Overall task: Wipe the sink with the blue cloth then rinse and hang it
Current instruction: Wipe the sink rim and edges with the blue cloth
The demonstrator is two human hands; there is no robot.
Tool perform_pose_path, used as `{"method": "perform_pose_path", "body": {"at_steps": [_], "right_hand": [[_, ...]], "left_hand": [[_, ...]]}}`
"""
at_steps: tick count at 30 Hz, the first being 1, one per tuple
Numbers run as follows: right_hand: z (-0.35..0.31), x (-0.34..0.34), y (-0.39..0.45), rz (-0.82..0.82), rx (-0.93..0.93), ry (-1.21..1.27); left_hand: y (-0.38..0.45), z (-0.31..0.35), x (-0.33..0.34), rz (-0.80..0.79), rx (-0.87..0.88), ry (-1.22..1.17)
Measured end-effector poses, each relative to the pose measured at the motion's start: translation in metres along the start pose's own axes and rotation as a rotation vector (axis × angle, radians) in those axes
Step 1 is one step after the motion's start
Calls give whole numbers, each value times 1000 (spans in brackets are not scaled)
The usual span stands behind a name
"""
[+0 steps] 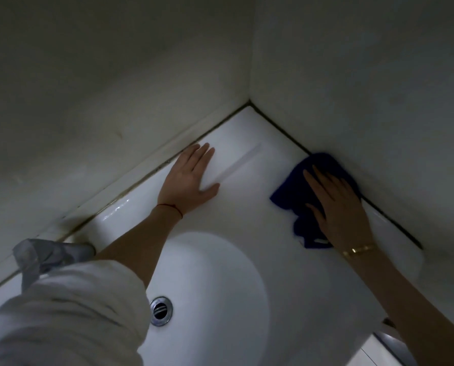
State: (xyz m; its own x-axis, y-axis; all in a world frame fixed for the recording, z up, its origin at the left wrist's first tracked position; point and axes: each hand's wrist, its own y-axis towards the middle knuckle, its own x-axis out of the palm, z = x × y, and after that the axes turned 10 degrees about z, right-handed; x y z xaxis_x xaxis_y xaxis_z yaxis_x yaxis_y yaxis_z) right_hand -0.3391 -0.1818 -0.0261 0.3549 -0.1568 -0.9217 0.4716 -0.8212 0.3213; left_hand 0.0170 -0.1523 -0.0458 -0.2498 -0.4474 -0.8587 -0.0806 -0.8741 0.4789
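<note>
Your right hand [338, 207] presses the blue cloth [307, 180] flat-fingered at the sink's [247, 207] right edge; left hand [191, 175] rests open near the back edge.

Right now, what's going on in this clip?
A person is wiping the flat top of a white sink. The right hand presses a blue cloth flat against the ledge by the side wall, fingers straight. The left hand rests open on the back ledge, apparently for support. The basin and its drain lie below. Rinsing and hanging are not yet done.
</note>
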Motion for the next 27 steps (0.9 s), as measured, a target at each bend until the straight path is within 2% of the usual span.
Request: {"method": "perform_pose_path", "body": {"at_steps": [2,5,10,17,20,27], "right_hand": [[1,-1,-4,17,20,4],[-14,17,36,23,7,24],[-41,45,103,-63,-22,55],[5,0,-3,-18,-16,7],[9,-6,-15,-5,-5,10],[-28,41,81,-50,-28,51]], "left_hand": [[0,1,0,9,1,-3],[0,2,0,10,8,4],[0,2,-2,-13,3,10],[0,2,-3,-13,-7,6],[0,2,-1,-5,1,9],[0,3,-3,-32,-3,31]]}}
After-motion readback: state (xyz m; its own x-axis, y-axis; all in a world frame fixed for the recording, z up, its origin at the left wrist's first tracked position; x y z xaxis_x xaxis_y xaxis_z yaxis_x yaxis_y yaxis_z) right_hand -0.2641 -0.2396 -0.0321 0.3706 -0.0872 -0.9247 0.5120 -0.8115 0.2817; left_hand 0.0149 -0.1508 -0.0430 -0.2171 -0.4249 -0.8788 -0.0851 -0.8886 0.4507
